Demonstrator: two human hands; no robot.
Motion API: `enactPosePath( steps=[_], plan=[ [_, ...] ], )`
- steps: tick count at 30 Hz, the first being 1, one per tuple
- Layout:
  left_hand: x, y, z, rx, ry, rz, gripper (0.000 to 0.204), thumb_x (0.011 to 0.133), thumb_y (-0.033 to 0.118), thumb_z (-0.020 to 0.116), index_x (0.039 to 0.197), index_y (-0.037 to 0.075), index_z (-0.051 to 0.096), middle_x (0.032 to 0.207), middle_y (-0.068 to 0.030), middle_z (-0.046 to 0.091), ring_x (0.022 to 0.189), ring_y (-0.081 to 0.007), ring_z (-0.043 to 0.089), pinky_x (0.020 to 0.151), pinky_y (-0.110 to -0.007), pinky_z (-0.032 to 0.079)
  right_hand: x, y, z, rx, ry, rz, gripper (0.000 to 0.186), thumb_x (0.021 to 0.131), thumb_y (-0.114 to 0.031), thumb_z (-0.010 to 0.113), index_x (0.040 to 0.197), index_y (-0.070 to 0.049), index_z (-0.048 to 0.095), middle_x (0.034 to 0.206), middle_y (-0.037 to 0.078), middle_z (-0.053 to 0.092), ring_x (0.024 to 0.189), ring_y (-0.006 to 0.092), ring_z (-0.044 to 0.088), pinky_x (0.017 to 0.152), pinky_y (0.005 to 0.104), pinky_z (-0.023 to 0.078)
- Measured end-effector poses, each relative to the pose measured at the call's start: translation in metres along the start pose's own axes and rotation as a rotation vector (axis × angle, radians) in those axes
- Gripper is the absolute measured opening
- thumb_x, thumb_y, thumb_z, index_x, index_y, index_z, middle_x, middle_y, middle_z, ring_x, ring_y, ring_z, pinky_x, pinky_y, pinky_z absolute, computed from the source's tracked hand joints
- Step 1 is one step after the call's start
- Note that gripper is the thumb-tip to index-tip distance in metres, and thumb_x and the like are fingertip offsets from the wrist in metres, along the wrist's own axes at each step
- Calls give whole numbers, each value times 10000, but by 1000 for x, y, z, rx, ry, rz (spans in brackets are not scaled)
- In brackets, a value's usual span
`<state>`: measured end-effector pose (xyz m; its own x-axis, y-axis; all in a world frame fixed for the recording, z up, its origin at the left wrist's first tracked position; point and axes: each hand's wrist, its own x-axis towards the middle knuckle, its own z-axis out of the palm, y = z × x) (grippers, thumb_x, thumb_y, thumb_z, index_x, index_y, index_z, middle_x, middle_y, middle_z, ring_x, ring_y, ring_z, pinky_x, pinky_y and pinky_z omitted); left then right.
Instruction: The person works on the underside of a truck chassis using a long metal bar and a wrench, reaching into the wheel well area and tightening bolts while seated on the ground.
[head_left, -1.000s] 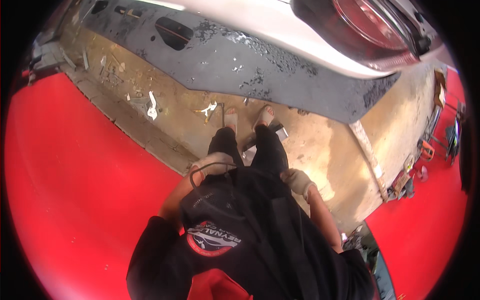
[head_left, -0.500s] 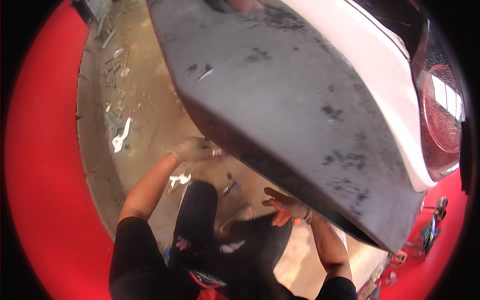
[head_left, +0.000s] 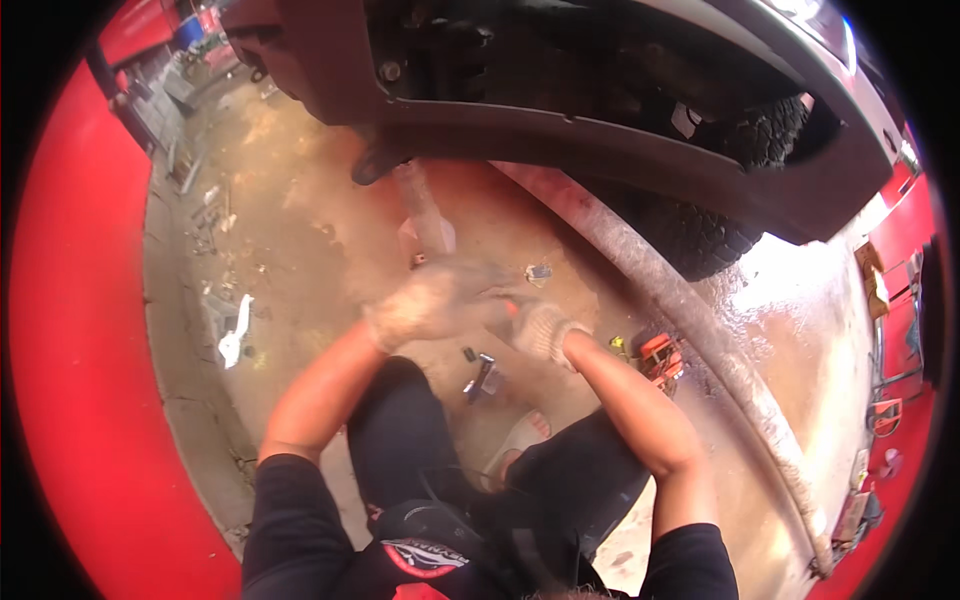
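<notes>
My hands meet in front of my knees, below the edge of a dark grey vehicle bumper [head_left: 480,122]. Both wear pale knit gloves. Motion smears my left hand [head_left: 430,300], so its fingers do not show clearly. My right hand [head_left: 540,328] is close against it, with a small orange patch at its fingers that could be glove or object. Whether anything is held between them is hidden by the blur. Neither hand touches the bumper, whose open underside faces me. Behind it a knobbly black tyre [head_left: 710,240] shows.
A pale long beam-like strip [head_left: 660,270] runs across the floor on the right. An orange tool [head_left: 660,360] lies beside it. Near my feet is a small dark and silver item [head_left: 485,378]. A pale upright piece [head_left: 427,225] stands beneath the bumper. Scraps [head_left: 235,330] litter the left floor.
My view has shifted, so the bumper sits higher and its underside shows. My hands, apart before, have come together. The right hand's spread fingers are no longer seen.
</notes>
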<state>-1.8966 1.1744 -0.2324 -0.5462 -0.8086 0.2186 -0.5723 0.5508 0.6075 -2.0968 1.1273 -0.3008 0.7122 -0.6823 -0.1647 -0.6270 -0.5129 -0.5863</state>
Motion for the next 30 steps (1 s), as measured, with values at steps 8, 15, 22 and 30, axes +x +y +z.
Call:
enactPosePath(
  steps=[8,15,22,30],
  plan=[
    [16,106,86,241,79,289,242,826,251,665,932,41,719,971,-158,683,941,-362,646,857,-451,504,-82,21,12,-263,564,-415,370,907,-317,628,1221,-123,648,1278,152,632,1168,330,599,999,425,472],
    [25,150,73,301,-119,191,299,892,180,609,1150,28,616,1196,-152,582,1140,-303,550,1008,-417,412,-111,4,7,-431,486,-97,408,887,-366,647,1235,-153,633,1275,118,616,1239,322,540,1045,458,423],
    [26,155,116,359,112,331,214,802,196,663,947,77,766,925,-146,711,907,-346,691,869,-457,529,-99,-35,2,-715,798,-162,626,842,-596,642,1242,-115,635,1282,140,620,1276,413,511,1099,627,285],
    [21,108,98,431,37,279,196,823,174,653,954,44,720,939,-203,685,906,-319,695,823,-445,540,-33,-22,-13,-125,519,89,541,962,-443,550,1346,-65,581,1299,154,640,1270,349,544,1150,522,307]
  ],
)
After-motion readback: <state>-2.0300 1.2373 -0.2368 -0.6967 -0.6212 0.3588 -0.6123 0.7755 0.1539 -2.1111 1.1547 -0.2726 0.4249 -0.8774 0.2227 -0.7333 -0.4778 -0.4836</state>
